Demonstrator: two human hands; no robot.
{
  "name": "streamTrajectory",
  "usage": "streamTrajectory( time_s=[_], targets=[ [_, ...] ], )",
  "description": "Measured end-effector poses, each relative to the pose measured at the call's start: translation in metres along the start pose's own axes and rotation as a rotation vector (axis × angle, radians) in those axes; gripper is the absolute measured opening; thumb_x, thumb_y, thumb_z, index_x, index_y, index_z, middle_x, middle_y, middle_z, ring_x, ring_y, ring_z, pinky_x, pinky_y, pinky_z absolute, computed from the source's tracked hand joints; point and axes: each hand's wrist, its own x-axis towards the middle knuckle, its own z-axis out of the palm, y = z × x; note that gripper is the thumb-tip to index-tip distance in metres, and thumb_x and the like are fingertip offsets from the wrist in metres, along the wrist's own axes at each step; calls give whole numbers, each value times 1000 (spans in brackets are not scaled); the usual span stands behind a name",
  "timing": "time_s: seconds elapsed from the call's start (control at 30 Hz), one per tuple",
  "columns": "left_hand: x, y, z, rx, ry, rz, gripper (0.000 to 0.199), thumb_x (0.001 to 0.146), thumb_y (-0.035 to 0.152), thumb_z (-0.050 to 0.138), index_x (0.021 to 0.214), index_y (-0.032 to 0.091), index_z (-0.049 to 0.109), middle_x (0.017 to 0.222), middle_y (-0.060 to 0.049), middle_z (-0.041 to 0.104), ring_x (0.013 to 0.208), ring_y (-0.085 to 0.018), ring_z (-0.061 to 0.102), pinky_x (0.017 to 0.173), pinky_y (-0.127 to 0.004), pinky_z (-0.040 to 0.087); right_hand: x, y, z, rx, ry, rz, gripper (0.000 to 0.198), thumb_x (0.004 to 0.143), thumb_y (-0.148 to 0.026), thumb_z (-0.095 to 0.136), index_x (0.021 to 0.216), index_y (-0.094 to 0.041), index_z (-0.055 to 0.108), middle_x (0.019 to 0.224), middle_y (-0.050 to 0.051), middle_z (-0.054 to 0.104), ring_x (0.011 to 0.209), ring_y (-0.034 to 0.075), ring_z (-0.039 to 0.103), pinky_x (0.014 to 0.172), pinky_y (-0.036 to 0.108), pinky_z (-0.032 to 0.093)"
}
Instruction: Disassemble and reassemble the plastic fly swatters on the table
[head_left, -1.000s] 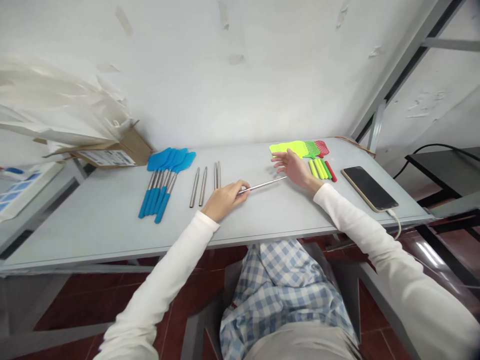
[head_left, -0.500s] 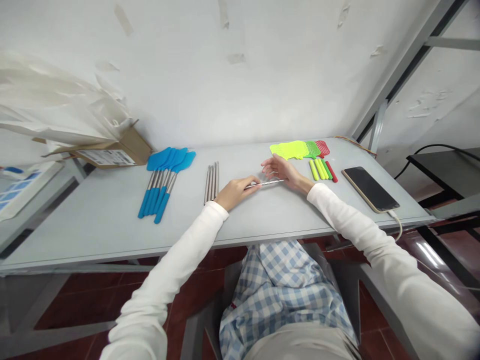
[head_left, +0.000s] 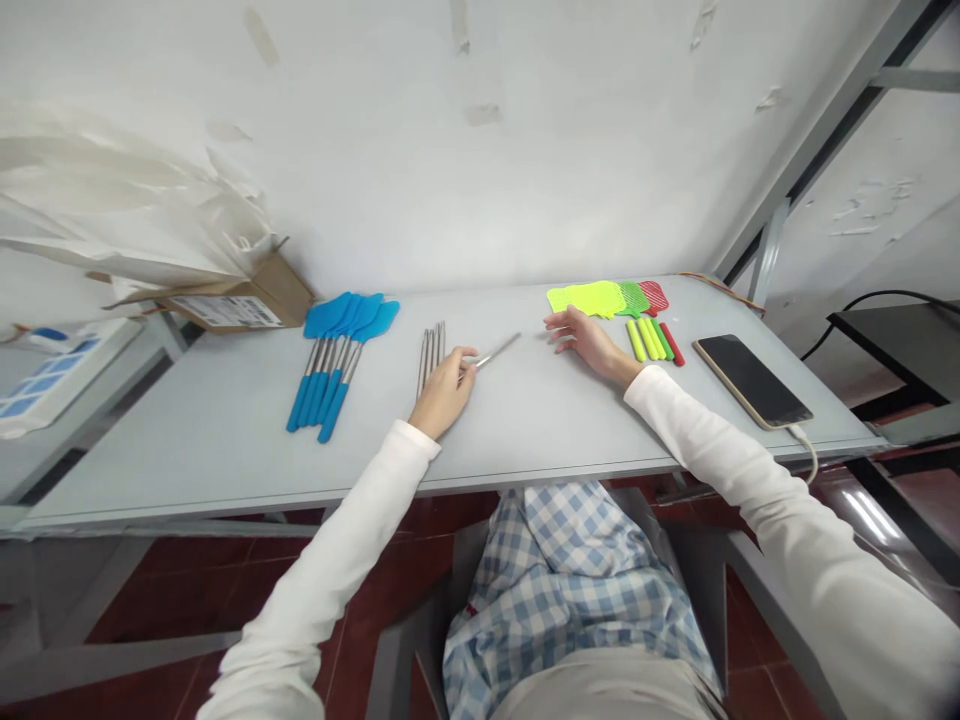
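Closed around one end of a thin metal rod is my left hand; the rod's other end points up and to the right. Beside that hand lies a row of several similar metal rods, partly hidden by it. My right hand is open with fingers apart, apart from the rod. It is just in front of yellow-green perforated fly swatter heads, with a green head and a red head overlapping beside them. Several yellow-green, green and red handles lie right of that hand.
Several blue swatters with metal shafts lie at the left of the grey table. Behind them stands a cardboard box. A phone with a white cable lies at the right. A white wall rises behind the table.
My left hand has moved left with the rod, toward the row of rods. The rod's far end has come away from my right hand, which stays open.
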Motion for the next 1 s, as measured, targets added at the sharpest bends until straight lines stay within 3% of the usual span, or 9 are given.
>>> streamTrajectory(
  time_s=[0.1, 0.2, 0.47, 0.63, 0.8, 1.0],
  targets=[
    [0, -12, 6, 131, 163, 31, 28, 94, 22, 39, 116, 17, 56, 110, -14, 61, 104, -25, 61, 100, -46, 46, -2, -1, -2, -46, 42, -26, 36, 90, -48, 48, 90, -19, 69, 115, 8, 65, 86, 16, 58, 70, 28, 50],
    [0, -19, 13, 253, 240, 23, 34, 90, 13, 38, 118, 13, 57, 117, -18, 54, 113, -29, 57, 104, -50, 44, -5, -3, 0, -108, 28, -32, 32, 89, -44, 49, 89, -19, 69, 110, 8, 66, 85, 15, 57, 70, 28, 49],
    [-1, -2, 9, 516, 130, -117, 35, 88, 15, 37, 112, 6, 63, 115, -25, 55, 112, -37, 55, 98, -52, 45, -5, 1, 0, -254, 29, -23, 25, 90, -33, 48, 86, -17, 68, 100, 6, 63, 78, 12, 53, 74, 28, 46],
    [1, 7, -3, 584, 125, -210, 43, 89, 25, 42, 127, 13, 60, 144, -23, 44, 129, -42, 42, 103, -58, 37, -5, 2, 1, -270, 43, -23, 25, 89, -32, 48, 86, -17, 67, 100, 6, 64, 78, 13, 53, 76, 28, 46],
    [1, -10, -13, 470, 16, -326, 58, 90, 29, 41, 147, 24, 45, 161, -15, 29, 143, -43, 29, 109, -65, 28, -5, 1, 1, -279, 56, -16, 24, 89, -31, 47, 84, -17, 66, 98, 6, 64, 76, 12, 52, 75, 27, 46],
    [-5, -38, -28, 485, 10, -341, 61, 92, 22, 33, 152, 15, 38, 159, -19, 31, 147, -34, 30, 117, -51, 26, -6, 1, 3, -304, 63, -8, 25, 91, -29, 45, 85, -16, 66, 98, 6, 64, 76, 12, 53, 76, 28, 46]
  ],
)
